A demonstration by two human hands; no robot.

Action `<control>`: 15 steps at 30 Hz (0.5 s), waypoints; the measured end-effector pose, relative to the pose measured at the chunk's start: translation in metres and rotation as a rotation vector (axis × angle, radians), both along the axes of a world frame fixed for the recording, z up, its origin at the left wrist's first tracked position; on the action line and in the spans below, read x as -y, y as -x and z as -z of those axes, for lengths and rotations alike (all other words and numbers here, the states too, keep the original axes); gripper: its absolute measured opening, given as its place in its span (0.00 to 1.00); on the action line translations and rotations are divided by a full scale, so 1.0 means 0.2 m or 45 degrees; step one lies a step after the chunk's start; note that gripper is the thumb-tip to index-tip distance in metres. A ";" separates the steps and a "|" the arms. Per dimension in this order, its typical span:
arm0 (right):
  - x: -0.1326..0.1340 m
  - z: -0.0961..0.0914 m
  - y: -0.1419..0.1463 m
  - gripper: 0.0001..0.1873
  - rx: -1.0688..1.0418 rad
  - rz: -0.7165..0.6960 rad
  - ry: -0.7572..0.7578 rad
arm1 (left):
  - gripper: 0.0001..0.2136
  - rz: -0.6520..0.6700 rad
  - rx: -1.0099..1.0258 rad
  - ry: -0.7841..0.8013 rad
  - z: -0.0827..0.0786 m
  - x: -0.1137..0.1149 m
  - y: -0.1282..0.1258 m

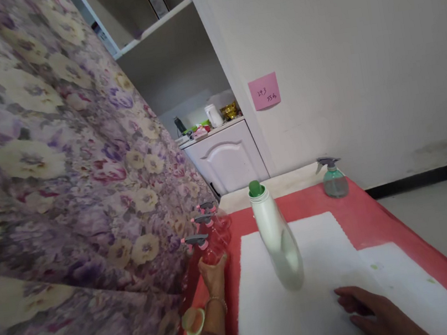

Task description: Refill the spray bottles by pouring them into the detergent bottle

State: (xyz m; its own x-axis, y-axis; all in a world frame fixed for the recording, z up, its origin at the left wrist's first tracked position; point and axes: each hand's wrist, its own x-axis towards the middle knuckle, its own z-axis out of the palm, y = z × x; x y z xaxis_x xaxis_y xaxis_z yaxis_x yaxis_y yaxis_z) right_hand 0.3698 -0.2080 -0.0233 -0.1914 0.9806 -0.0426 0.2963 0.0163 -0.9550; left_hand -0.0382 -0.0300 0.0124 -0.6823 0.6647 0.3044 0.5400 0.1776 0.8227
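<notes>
My left hand (214,275) is wrapped round the nearest pink spray bottle (210,256) at the table's left edge. Two more pink spray bottles (217,230) stand just behind it, their grey trigger heads pointing left. In the middle, a tall pale-green jug (273,233) with a green spout and no cap stands upright on a white cloth (267,318). My right hand (366,306) is over the cloth at the lower right, holding nothing, its fingers loosely curled and thumb apart. Near my left wrist lies a small cap or cup (195,322) with a light-green rim.
A green spray bottle (335,181) with a grey head stands at the back right of the red-covered table (312,202). A second white cloth (416,278) lies at the right. Floral curtain (79,155) hangs close along the left side. Behind are a cabinet (229,164) and a wall.
</notes>
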 end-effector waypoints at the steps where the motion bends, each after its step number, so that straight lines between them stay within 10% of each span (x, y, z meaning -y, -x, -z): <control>1: 0.00 0.00 0.00 0.27 0.001 -0.015 0.004 | 0.39 -0.006 0.000 0.012 0.01 -0.01 0.00; 15: 0.00 0.01 0.01 0.26 0.008 -0.012 0.026 | 0.26 -0.049 0.032 -0.110 0.03 -0.04 0.00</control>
